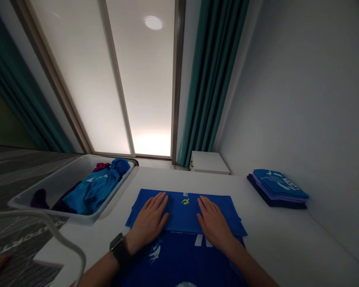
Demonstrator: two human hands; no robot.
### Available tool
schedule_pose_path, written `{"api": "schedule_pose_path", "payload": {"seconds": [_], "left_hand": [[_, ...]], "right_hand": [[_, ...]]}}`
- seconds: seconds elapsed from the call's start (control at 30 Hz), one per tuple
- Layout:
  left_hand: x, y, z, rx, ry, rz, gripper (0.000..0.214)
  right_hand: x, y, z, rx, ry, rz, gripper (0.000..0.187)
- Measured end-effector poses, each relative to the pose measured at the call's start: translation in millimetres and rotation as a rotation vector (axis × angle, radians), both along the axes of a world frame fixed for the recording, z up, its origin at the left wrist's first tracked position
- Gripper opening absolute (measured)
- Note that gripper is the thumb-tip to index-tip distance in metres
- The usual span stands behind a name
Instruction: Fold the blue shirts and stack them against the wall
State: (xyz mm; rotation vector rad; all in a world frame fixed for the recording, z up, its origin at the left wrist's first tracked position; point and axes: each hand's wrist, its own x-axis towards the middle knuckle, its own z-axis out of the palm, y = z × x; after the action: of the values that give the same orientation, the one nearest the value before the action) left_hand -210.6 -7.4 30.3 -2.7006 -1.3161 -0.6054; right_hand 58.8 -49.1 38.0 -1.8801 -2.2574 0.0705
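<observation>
A blue T-shirt [179, 217] with white and yellow-green print lies on the white table in front of me, its far part folded over toward me. My left hand [151, 217] rests flat on the left side of the folded part, fingers stretched out. On the right side, my right hand [212, 219] lies flat too, fingers pointing away from me. Neither hand grips the cloth. The near end of the shirt runs down out of the bottom of the view between my forearms.
A clear plastic bin [92, 217] of crumpled clothes [95, 185] stands at the left. Folded shirts [281, 187] are stacked on the table [269, 239] by the right wall. A white cabinet [209, 161] sits beyond the far edge. A pale cable [62, 239] curves across the lower left.
</observation>
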Motion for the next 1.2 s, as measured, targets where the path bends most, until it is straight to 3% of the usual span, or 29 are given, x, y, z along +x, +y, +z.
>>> {"api": "schedule_pose_path", "payload": {"seconds": [0.1, 0.27, 0.67, 0.83, 1.2], "left_hand": [[22.3, 4.0, -15.1, -0.032, 0.039, -0.04, 0.056], [25.6, 10.8, -31.1, -0.071, 0.052, -0.059, 0.057], [27.9, 49.1, -28.1, -0.107, 0.083, -0.024, 0.057], [21.0, 50.8, -33.0, -0.078, 0.056, -0.025, 0.057], [20.0, 51.6, -29.4, -0.115, 0.075, -0.015, 0.057]], "right_hand": [[-25.6, 8.1, 0.5, -0.084, 0.021, 0.036, 0.06], [-35.5, 12.3, -7.2, -0.151, 0.045, 0.035, 0.064], [-28.2, 53.3, -14.0, -0.173, 0.02, 0.025, 0.065], [-5.2, 51.4, -13.5, -0.17, 0.009, -0.005, 0.067], [70.5, 51.5, -27.9, -0.127, -0.099, -0.272, 0.069]]}}
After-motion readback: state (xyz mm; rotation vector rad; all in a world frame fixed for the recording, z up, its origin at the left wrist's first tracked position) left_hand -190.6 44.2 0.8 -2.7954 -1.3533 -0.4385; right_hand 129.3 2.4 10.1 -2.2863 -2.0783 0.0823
